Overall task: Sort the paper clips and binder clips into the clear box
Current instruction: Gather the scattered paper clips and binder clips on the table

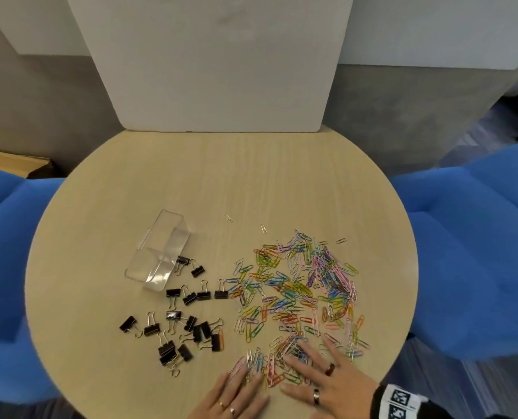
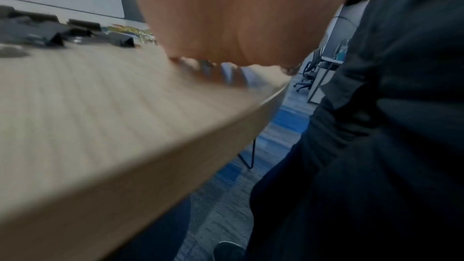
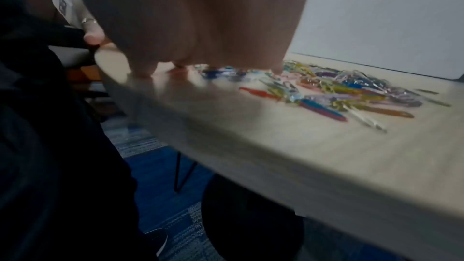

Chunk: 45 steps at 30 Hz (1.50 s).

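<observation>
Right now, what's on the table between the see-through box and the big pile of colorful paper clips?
In the head view, a few black binder clips lie beside the clear box; then bare table until the paper clips.

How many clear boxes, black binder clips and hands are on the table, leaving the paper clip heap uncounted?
clear box: 1
binder clips: about 16, some overlapping
hands, left hand and right hand: 2
Total: about 19

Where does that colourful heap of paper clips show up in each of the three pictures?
Head: the paper clips spread over the right half of the round table.
Left wrist: a blurred coloured strip far off, beyond the binder clips.
Right wrist: middle right, beyond the right hand.
Shared landmark: the table's near edge.
</observation>
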{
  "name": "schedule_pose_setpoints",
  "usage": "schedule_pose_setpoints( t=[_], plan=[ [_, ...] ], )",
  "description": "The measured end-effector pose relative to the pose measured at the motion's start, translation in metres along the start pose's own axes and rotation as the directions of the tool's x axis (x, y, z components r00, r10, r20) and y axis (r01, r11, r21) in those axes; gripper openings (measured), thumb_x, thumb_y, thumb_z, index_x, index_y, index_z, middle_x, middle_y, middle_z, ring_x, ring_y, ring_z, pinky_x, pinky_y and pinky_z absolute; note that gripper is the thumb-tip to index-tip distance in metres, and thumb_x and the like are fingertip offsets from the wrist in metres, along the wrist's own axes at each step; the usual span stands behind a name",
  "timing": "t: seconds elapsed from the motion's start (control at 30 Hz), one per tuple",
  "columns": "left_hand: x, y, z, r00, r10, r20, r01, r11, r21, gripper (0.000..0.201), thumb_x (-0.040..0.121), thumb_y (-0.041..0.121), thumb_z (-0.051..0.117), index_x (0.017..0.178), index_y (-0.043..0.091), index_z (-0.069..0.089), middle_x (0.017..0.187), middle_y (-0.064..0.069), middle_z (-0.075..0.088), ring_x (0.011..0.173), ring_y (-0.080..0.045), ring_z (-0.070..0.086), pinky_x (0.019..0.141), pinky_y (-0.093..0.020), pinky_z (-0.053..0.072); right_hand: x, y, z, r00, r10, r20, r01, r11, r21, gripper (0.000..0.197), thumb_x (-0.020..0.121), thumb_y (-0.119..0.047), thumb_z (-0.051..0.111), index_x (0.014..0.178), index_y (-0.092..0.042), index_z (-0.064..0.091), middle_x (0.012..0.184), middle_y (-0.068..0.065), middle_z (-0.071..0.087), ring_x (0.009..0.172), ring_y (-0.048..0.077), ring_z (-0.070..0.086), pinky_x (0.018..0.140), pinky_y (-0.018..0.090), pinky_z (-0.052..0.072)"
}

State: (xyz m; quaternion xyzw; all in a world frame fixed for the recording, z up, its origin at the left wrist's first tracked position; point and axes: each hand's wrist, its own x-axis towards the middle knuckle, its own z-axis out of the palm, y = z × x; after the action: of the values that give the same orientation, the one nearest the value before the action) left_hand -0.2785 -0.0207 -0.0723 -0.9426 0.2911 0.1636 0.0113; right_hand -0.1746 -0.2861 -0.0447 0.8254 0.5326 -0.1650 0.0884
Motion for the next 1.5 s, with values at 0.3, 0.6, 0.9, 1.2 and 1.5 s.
schedule_pose_setpoints(
  t=[0.3,0.6,0.9,1.2,1.5],
  plan=[
    [0.042,-0.008,-0.008,0.991,-0.129,-0.042,0.124,0.988,-0.092,0.083,0.082,0.074,0.029,0.145,0.020,0.027,0.155,-0.012,0.010,0.139,-0.032,0.013,0.110,-0.046,0.010,0.023,0.021,-0.015,0.959,0.284,0.013,-0.284,0.958,0.042,0.055,0.093,-0.056,0.012,0.144,-0.036,0.021,0.155,0.007,0.002,0.139,0.031,0.003,0.104,0.056,0.001],
    [0.002,-0.025,0.012,0.880,-0.370,-0.300,0.359,0.929,-0.091,0.090,0.085,0.069,0.016,0.147,0.005,0.006,0.156,-0.014,0.000,0.144,-0.033,0.000,0.110,-0.055,0.007,0.073,-0.030,-0.029,0.979,0.163,-0.124,-0.158,0.986,0.051,0.053,0.084,-0.056,0.028,0.130,-0.035,0.044,0.149,0.005,0.027,0.137,0.031,0.009,0.107,0.056,0.011],
    [-0.007,-0.040,0.010,0.862,-0.415,-0.289,0.424,0.905,-0.036,0.073,0.085,0.069,0.013,0.127,0.020,0.045,0.157,-0.013,-0.003,0.144,-0.035,-0.003,0.102,-0.069,0.009,0.124,-0.043,-0.048,0.975,0.190,-0.117,-0.177,0.978,0.114,0.052,0.096,-0.049,0.004,0.129,-0.042,0.043,0.141,-0.003,0.040,0.127,0.030,0.035,0.097,0.062,0.032],
    [-0.022,-0.053,0.021,0.832,-0.444,-0.332,0.452,0.890,-0.058,0.074,0.085,0.069,0.009,0.137,0.023,0.035,0.158,-0.004,-0.004,0.145,-0.029,-0.003,0.103,-0.068,0.009,0.135,-0.046,-0.057,0.969,0.142,-0.200,-0.123,0.987,0.102,0.046,0.086,-0.051,0.026,0.129,-0.045,0.040,0.142,-0.001,0.034,0.121,0.029,0.048,0.086,0.055,0.046],
    [-0.035,-0.064,0.020,0.869,-0.382,-0.314,0.397,0.918,-0.021,0.080,0.085,0.071,0.011,0.148,0.022,0.006,0.158,-0.001,-0.004,0.145,-0.031,-0.004,0.102,-0.072,0.007,0.115,-0.029,-0.059,0.984,0.117,-0.135,-0.116,0.993,0.017,0.040,0.086,-0.051,0.028,0.121,-0.048,0.047,0.135,0.000,0.049,0.116,0.028,0.056,0.087,0.057,0.046]
  ],
)
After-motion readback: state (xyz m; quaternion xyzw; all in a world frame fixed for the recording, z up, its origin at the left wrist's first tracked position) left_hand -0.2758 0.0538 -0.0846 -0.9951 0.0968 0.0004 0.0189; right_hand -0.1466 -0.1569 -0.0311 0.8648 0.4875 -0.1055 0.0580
